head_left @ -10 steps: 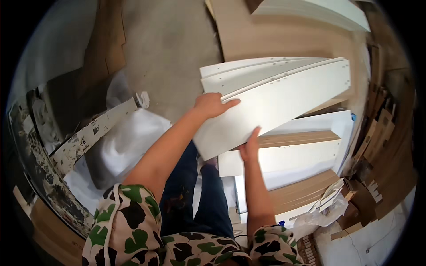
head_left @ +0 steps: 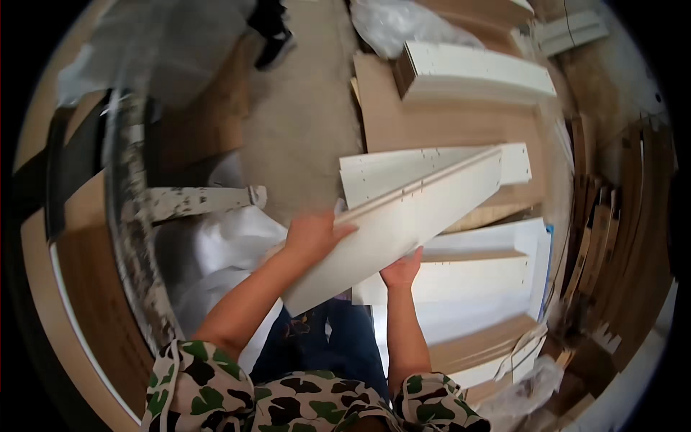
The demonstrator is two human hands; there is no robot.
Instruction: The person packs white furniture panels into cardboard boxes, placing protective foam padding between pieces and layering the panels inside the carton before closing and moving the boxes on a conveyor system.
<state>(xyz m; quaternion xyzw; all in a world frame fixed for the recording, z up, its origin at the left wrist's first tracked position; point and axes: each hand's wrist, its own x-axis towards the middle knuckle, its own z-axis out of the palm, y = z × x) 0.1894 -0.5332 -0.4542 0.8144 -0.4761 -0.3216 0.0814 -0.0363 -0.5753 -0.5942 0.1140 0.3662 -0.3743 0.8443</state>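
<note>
A long white furniture panel [head_left: 410, 216] with a grooved edge is held tilted in front of me, its far end up to the right. My left hand [head_left: 311, 234] grips its near upper edge, thumb on top. My right hand [head_left: 402, 271] holds its lower edge from underneath. A second white panel [head_left: 432, 169] with small drilled holes lies just behind it, on a brown board [head_left: 446, 122].
More white panels [head_left: 475, 277] are stacked on the floor to the right, and another white stack [head_left: 475, 72] lies further off. Cardboard strips [head_left: 612, 237] lean at the right. A paint-spattered ladder [head_left: 194, 200] and white plastic sheeting [head_left: 223, 252] are to the left.
The panel has swung into a steeper tilt and come closer to me. Both hands keep their grip on it. My view has shifted, showing more of the floor ahead.
</note>
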